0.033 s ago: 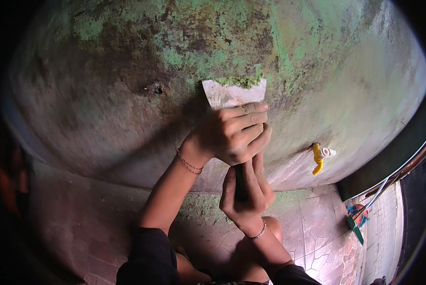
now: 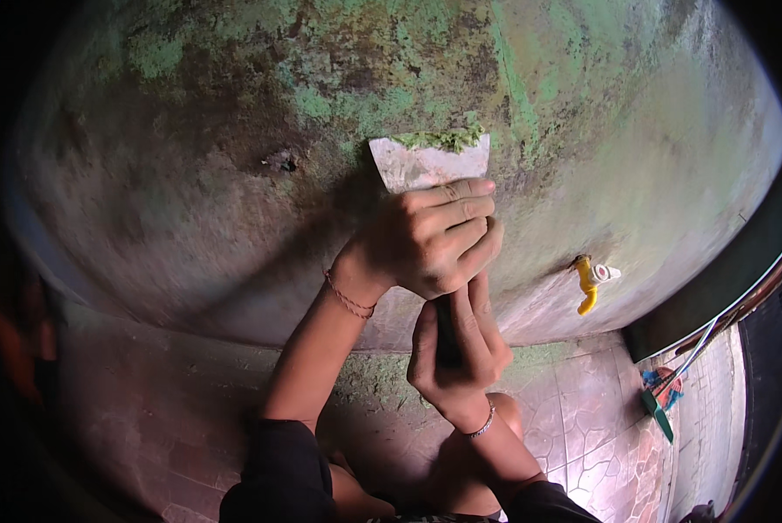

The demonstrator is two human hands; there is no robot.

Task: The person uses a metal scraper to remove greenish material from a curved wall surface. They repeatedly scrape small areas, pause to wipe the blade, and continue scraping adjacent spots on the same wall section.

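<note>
A putty scraper with a wide, pale metal blade (image 2: 430, 166) lies against the wall (image 2: 217, 218), which has patchy green paint. Flakes of green paint (image 2: 448, 139) are heaped along the blade's top edge. My left hand (image 2: 439, 235) is wrapped round the upper part of the scraper, just below the blade. Beneath it, my right hand (image 2: 461, 349) grips the dark lower end of the handle, thumb on the left side and fingers on the right. Most of the handle is hidden by my hands.
A yellow tap (image 2: 587, 285) with a white handle juts from the wall to the right. A small hole (image 2: 282, 163) shows left of the blade. Green flakes dot the paved floor (image 2: 583, 418) along the wall's foot. A green dustpan-like tool (image 2: 659, 415) lies at the lower right.
The scraper and both hands have slid slightly upward along the wall. The green flakes on the blade's edge look more bunched up.
</note>
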